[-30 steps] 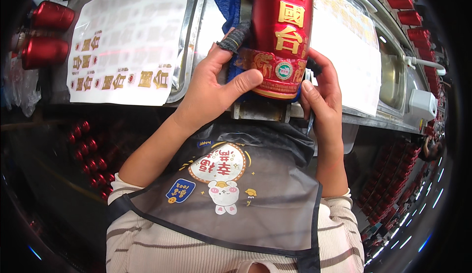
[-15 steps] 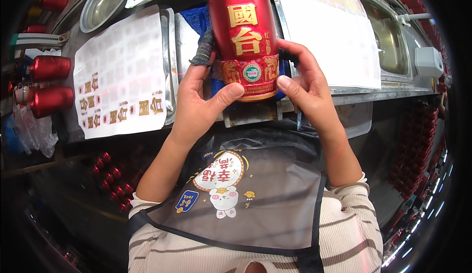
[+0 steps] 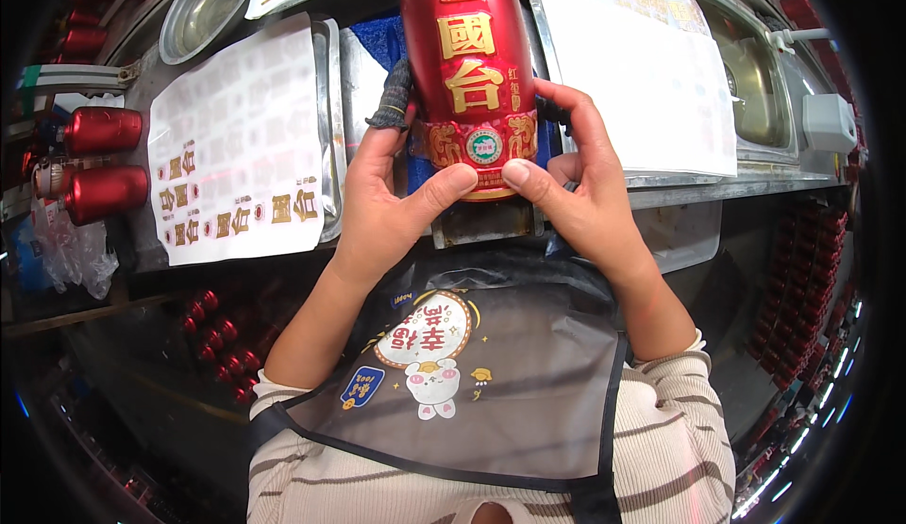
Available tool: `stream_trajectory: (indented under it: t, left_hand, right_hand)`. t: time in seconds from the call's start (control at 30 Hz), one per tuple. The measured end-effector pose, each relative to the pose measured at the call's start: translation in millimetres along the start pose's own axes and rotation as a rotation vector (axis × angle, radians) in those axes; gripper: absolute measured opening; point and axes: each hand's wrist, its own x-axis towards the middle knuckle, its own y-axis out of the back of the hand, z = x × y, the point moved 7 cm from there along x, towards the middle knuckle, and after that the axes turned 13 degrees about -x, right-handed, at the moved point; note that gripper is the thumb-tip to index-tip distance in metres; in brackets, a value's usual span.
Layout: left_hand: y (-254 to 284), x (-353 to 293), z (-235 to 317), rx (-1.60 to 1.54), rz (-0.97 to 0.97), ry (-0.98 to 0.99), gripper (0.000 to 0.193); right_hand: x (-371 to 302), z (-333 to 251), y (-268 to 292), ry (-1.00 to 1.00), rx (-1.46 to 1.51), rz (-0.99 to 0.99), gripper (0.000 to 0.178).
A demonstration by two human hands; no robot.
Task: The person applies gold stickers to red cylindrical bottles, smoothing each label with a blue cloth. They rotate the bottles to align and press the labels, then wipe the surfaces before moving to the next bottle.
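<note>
Glossy red bottle (image 3: 469, 60), gold characters (image 3: 465, 35), round green-white seal (image 3: 485, 146); left fingers (image 3: 447, 185) and right fingers (image 3: 529, 182) clasp its lower part

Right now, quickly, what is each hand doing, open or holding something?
Left hand: holding the red bottle by its lower left side.
Right hand: holding the same bottle by its lower right side.
</note>
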Motion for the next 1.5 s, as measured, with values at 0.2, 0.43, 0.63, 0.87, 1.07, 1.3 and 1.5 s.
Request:
stream_trajectory:
  t: [0.2, 0.43, 0.63, 0.87, 1.07, 1.3, 1.5]
  left_hand:
    - [1, 3, 10, 0.273, 0.021, -0.108, 0.069]
    - [-8, 7, 8, 0.077, 0.125, -0.084, 0.059]
    - [1, 4, 8, 0.094, 0.124, -0.116, 0.049]
    - [5, 3, -2, 0.136, 0.100, -0.109, 0.048]
    - [-1, 3, 3, 0.160, 0.089, -0.093, 0.050]
    - [-23, -15, 34, 0.931, 0.024, -0.495, 0.044]
    - [-26, -22, 32, 1.195, -0.003, -0.533, 0.039]
  right_hand:
    - [9, 8, 4, -0.041, 0.153, 0.025, 0.057]
    - [16, 3, -3, -0.010, 0.127, 0.066, 0.055]
    - [24, 16, 18, -0.191, 0.236, 0.061, 0.033]
    - [-4, -16, 27, -0.094, 0.237, 0.306, 0.033]
    - [-8, -39, 17, 0.165, -0.174, 0.280, 0.024]
    - [-14, -26, 20, 0.154, -0.007, 0.251, 0.029]
    - [-12, -11, 27, 0.118, -0.001, 0.301, 0.024]
